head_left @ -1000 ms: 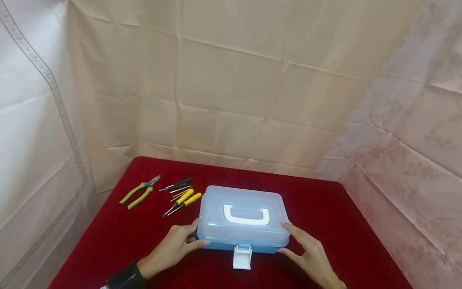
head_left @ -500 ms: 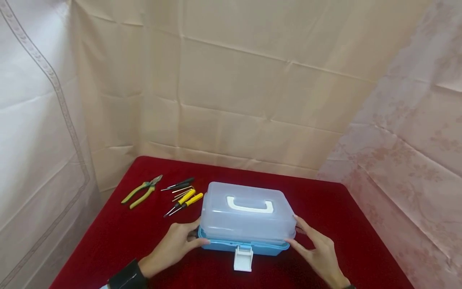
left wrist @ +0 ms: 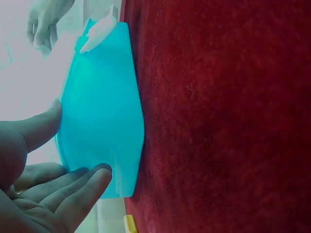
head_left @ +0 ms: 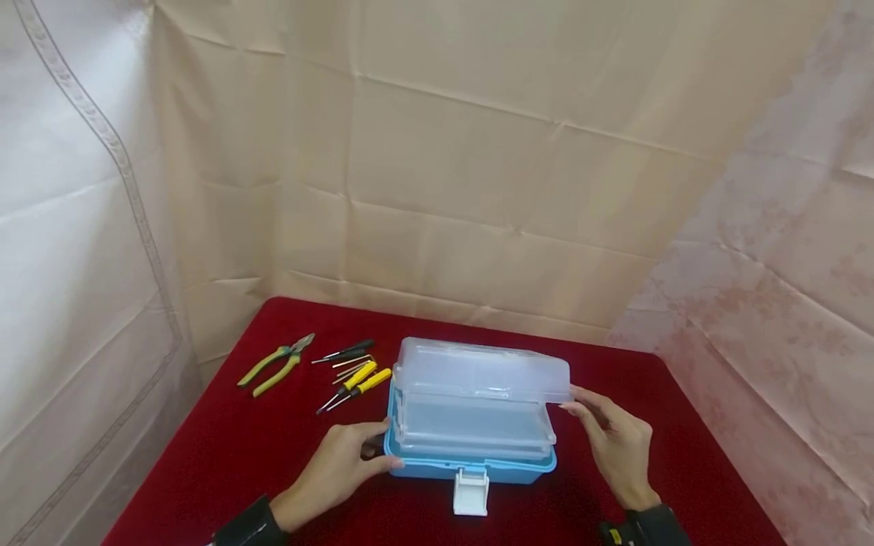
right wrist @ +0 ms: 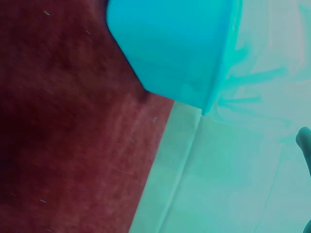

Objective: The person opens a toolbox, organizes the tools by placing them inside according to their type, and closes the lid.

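"What changed?"
"The right hand (head_left: 617, 444) pinched the lid (head_left: 485, 371) and raised it higher; the inner tray (head_left: 478, 425) came into view."
"The box (head_left: 512, 475)?"
"It stood between the table's (head_left: 560, 519) side edges, gripped by the left hand (head_left: 341, 461)."

Around blue box (head_left: 515, 475): raised lid (head_left: 481, 371) blocks 12 o'clock, right hand (head_left: 617, 440) 3, left hand (head_left: 341, 462) 8, yellow screwdrivers (head_left: 373, 381) 10. Free room over red cloth (head_left: 604, 360) at 2.

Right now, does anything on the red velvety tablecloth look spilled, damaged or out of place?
Nothing stands out. The translucent plastic lid is tilted, but the person's right hand holds it; the white plastic latch hangs unfastened on the light-blue plastic box, normal while it is open.
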Tool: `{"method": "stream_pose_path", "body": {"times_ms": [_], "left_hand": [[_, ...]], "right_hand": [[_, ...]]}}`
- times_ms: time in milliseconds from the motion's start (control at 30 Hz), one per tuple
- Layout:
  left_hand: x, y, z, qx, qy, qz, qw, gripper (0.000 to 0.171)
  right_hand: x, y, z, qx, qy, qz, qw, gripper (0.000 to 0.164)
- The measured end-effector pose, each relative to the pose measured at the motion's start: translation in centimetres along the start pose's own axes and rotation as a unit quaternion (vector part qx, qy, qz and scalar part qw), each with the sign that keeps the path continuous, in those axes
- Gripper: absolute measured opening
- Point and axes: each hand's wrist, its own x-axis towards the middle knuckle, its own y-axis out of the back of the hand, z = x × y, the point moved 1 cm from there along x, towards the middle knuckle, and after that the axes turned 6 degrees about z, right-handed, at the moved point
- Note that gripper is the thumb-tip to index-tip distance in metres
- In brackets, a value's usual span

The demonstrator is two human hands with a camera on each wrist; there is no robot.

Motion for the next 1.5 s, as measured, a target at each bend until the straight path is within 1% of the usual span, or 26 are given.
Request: {"method": "stream_pose_path", "body": {"times_ms": [100,233,333,433,533,600,667,733,800,867,967,1067,1133,1200,1233,1367,1500], "left_hand": [[-0.1,0.0,0.1,0.009,0.005,0.011,0.9999,0.065],[-0.2,-0.1,0.1,0.004,0.014,0.011,0.9998,0.067],[-0.4,-0.2,0.1,-0.006,0.021,0.007,0.9997,0.066],[-0.5,-0.2,0.2,-0.014,0.027,0.004,0.9995,0.064],[-0.5,-0.3,0.4,-0.018,0.032,0.003,0.9993,0.065],[-0.6,-0.3,0.4,-0.019,0.037,0.003,0.9991,0.066],[-0.7,-0.4,0.4,-0.02,0.042,0.003,0.9989,0.067],[-0.9,-0.4,0.4,-0.021,0.044,0.004,0.9988,0.067],[-1.0,-0.4,0.3,-0.022,0.043,0.005,0.9988,0.066],[-1.0,-0.5,0.3,-0.024,0.04,0.007,0.9989,0.066],[-0.8,-0.6,0.3,-0.031,0.038,0.011,0.9988,0.065],[-0.7,-0.8,0.3,-0.035,0.036,0.015,0.9986,0.064],[-0.7,-0.9,0.4,-0.036,0.037,0.014,0.9985,0.064],[-0.7,-0.9,0.4,-0.034,0.039,0.012,0.9986,0.065],[-0.7,-0.9,0.5,-0.034,0.04,0.011,0.9986,0.066],[-0.7,-0.9,0.6,-0.031,0.037,0.014,0.9987,0.068],[-0.6,-0.9,0.7,-0.032,0.035,0.019,0.9987,0.067]], "right_hand": [[1.1,-0.4,0.5,-0.013,0.014,0.007,1.0,0.042],[2.8,-1.0,1.4,-0.011,0.034,0.013,0.999,0.041],[4.0,-1.5,2.0,0.005,0.027,0.017,0.999,0.041],[5.1,-2.0,2.4,0.027,0.008,0.023,0.999,0.038],[5.9,-2.4,2.7,0.047,-0.021,0.022,0.998,0.034],[6.1,-2.8,3.1,0.059,-0.054,0.013,0.997,0.03],[6.1,-3.1,3.7,0.077,-0.108,-0.004,0.991,0.026],[6.0,-3.6,4.5,0.104,-0.17,-0.027,0.98,0.026],[5.8,-4.0,5.3,0.135,-0.232,-0.052,0.962,0.029],[5.8,-4.3,6.2,0.17,-0.284,-0.078,0.94,0.034],[6.0,-4.7,7.4,0.214,-0.342,-0.127,0.906,0.042],[6.1,-5.0,8.3,0.238,-0.396,-0.181,0.868,0.047],[6.0,-5.2,8.7,0.246,-0.424,-0.209,0.846,0.049],[5.8,-5.5,9.0,0.246,-0.441,-0.226,0.833,0.049],[5.7,-5.6,9.1,0.248,-0.446,-0.229,0.829,0.049],[5.6,-6.1,9.6,0.274,-0.447,-0.238,0.818,0.051],[5.7,-6.7,10.1,0.314,-0.446,-0.245,0.802,0.054]]}}
